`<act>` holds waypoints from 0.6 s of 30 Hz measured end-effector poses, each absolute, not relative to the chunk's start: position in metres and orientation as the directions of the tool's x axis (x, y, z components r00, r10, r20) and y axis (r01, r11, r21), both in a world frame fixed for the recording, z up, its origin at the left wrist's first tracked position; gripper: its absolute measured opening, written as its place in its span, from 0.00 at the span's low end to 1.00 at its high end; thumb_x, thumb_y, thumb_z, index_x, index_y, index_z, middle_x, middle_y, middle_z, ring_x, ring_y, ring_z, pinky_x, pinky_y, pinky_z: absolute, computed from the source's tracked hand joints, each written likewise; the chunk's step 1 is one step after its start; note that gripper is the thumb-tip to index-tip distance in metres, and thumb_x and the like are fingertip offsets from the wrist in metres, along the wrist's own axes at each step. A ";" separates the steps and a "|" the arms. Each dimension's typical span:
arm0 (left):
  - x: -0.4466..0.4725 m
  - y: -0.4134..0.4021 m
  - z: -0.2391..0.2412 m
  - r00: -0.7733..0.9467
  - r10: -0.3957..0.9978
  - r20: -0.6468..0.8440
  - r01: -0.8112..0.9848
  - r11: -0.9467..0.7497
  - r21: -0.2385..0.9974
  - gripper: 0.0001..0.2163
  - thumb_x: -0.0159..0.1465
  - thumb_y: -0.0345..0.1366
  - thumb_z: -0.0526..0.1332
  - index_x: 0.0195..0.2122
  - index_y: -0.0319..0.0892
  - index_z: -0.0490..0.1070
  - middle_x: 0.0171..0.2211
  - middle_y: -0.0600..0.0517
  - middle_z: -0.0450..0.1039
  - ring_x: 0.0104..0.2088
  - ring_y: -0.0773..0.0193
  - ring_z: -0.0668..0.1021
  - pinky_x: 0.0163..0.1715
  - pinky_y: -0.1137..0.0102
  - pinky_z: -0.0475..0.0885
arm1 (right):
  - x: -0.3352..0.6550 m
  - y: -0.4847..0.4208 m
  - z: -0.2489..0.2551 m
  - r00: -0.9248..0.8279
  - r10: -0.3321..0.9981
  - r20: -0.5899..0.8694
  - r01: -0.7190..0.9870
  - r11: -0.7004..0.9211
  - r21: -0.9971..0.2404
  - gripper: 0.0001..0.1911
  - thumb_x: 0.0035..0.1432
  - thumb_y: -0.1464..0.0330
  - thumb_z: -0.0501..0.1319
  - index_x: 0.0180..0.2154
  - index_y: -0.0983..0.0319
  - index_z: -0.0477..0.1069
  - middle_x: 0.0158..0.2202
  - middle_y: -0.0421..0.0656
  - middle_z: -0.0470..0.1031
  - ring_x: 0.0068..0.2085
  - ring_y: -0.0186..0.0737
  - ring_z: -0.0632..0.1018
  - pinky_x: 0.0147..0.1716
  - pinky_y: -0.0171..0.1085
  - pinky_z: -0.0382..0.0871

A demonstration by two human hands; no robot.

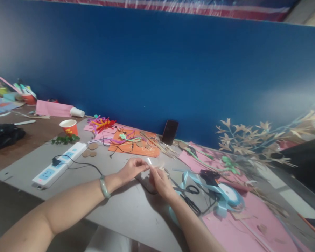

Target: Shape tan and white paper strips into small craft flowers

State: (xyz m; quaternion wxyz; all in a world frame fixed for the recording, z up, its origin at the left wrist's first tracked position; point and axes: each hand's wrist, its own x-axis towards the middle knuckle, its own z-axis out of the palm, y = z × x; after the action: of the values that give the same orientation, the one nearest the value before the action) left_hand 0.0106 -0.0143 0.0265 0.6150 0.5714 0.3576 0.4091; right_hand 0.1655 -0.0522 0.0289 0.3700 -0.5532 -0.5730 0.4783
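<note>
My left hand [133, 170], with a pale green bangle on the wrist, is closed in a pinch above the middle of the grey table. Its fingertips meet those of my right hand [160, 181], which is closed too. A small white strip [149, 161] sticks up from the right fingertips; whether the left fingers also grip it is hidden. Just right of my right hand lie black-handled scissors [190, 196] and a loop of light blue ribbon [185, 178]. A dark cable passes under both hands.
A white power strip [60, 164] lies left, near a red paper cup [69, 127] and round wooden discs [92, 146]. A phone [170, 132] leans on the blue partition [157, 70]. To the right are a ribbon spool [229, 194], a glue gun [210, 176] and dried branches [236, 140].
</note>
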 end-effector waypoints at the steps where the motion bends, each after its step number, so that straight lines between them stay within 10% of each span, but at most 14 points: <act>1: 0.010 -0.015 0.027 0.414 0.910 0.025 -0.090 0.014 0.996 0.12 0.53 0.43 0.65 0.24 0.37 0.72 0.23 0.53 0.69 0.24 0.71 0.68 0.26 0.73 0.61 | 0.165 -0.052 0.028 -0.117 0.985 -0.129 0.249 -0.097 -0.964 0.27 0.57 0.46 0.49 0.19 0.59 0.57 0.13 0.34 0.56 0.16 0.30 0.58 0.14 0.32 0.48; 10: 0.008 -0.014 0.035 0.412 0.911 0.028 -0.156 0.040 0.987 0.13 0.49 0.42 0.67 0.24 0.37 0.71 0.19 0.56 0.66 0.22 0.72 0.65 0.26 0.74 0.59 | 0.177 -0.052 0.041 -0.365 0.867 -0.340 -0.308 -0.457 -0.835 0.27 0.56 0.46 0.52 0.19 0.59 0.51 0.10 0.30 0.51 0.11 0.25 0.44 0.09 0.28 0.35; 18: 0.007 -0.011 0.032 0.330 0.944 0.001 -0.152 0.052 0.987 0.12 0.51 0.43 0.65 0.23 0.38 0.70 0.19 0.56 0.65 0.21 0.73 0.65 0.24 0.74 0.57 | 0.187 -0.043 0.045 -0.177 0.962 -0.206 -0.432 -0.264 -0.862 0.27 0.54 0.43 0.51 0.21 0.59 0.53 0.12 0.30 0.52 0.12 0.25 0.45 0.08 0.27 0.37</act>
State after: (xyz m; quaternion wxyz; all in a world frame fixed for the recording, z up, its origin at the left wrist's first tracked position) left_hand 0.0067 -0.0107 0.0318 0.6211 0.5283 0.3747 0.4412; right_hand 0.1869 -0.0433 0.0448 0.5052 -0.3951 -0.3356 0.6899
